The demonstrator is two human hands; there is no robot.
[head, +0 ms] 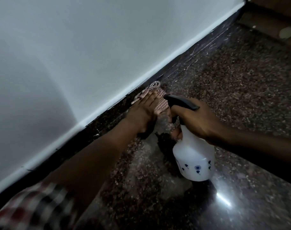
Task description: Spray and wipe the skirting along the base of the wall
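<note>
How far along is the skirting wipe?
Mid-job. The left hand presses the checked cloth flat on the skirting. The right hand holds the spray bottle, finger at the trigger. The stretch nearer the camera looks dark and is likely wiped, though it shows a few white flecks. Toward the corner, pale streaks suggest that part is left to do.

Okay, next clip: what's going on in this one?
A person is cleaning the dark skirting at the foot of the white wall. The left hand presses a checked cloth against the skirting with straight fingers. Close beside it, the right hand grips a white spray bottle by its neck over the speckled floor, its black nozzle pointing towards the cloth.
</note>
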